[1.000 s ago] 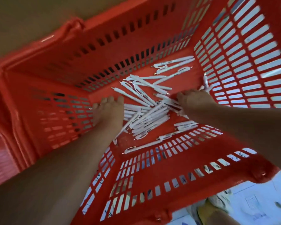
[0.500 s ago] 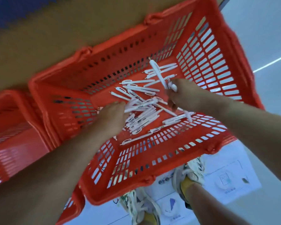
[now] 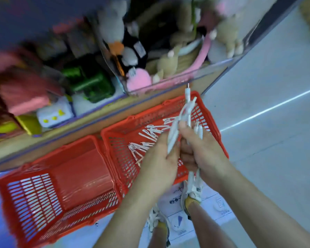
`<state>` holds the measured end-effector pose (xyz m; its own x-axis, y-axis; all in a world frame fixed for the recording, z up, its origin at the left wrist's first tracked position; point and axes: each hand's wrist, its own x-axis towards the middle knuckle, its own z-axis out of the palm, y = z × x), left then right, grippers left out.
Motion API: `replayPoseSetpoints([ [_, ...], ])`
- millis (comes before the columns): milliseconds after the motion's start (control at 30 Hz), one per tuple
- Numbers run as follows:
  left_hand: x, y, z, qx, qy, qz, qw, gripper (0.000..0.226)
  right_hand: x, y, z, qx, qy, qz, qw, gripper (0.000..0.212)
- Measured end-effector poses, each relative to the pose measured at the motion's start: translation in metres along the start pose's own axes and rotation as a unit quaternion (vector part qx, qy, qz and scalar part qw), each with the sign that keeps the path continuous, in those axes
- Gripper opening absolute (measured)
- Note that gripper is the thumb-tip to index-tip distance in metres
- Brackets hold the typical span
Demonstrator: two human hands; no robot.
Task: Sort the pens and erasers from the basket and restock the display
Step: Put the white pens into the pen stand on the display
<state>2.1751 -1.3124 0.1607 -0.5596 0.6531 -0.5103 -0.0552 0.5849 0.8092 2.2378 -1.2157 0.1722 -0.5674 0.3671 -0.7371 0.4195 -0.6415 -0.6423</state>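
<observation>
A red slatted basket [image 3: 211,126] stands on the floor with several white pens [image 3: 147,138] loose on its bottom. Both my hands are raised above its near side. My left hand [image 3: 159,161] grips a bunch of white pens [image 3: 174,135] that point up and away. My right hand [image 3: 202,151] grips another bunch of white pens [image 3: 188,108], their tips sticking up past the basket's far rim and their ends showing below my fist. The two hands touch each other. No erasers are visible.
A second red basket [image 3: 34,197] stands to the left, nothing visible in it. Behind both runs a low wooden shelf edge [image 3: 79,126] with plush toys in a clear bin [image 3: 168,65], a green box and small packages. My shoes [image 3: 191,196] stand on pale floor.
The view has pulled back and up from the basket. Both hands have lifted out of the basket, each with a bunch of pens, and come together above its near side.
</observation>
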Motion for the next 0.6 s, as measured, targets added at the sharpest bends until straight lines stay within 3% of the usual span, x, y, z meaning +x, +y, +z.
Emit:
replayPoseSetpoints([
  [100,-0.029,0.061,-0.017,0.221,0.014,0.054,0.974,0.044,-0.038,-0.040,0.014,-0.028,0.056,-0.058,0.996,0.037],
  [167,-0.050,0.093,-0.026,0.300,0.020,0.061,0.952,0.052,-0.060,-0.065,0.022,-0.011,0.097,-0.076,0.992,0.033],
  [333,-0.109,0.165,-0.059,0.297,0.025,0.059,0.953,0.056,-0.122,-0.127,0.043,0.052,0.106,-0.076,0.990,0.029],
  [600,-0.186,0.259,-0.126,0.353,0.165,0.051,0.920,0.020,-0.208,-0.230,0.094,0.077,0.023,-0.136,0.987,0.031],
])
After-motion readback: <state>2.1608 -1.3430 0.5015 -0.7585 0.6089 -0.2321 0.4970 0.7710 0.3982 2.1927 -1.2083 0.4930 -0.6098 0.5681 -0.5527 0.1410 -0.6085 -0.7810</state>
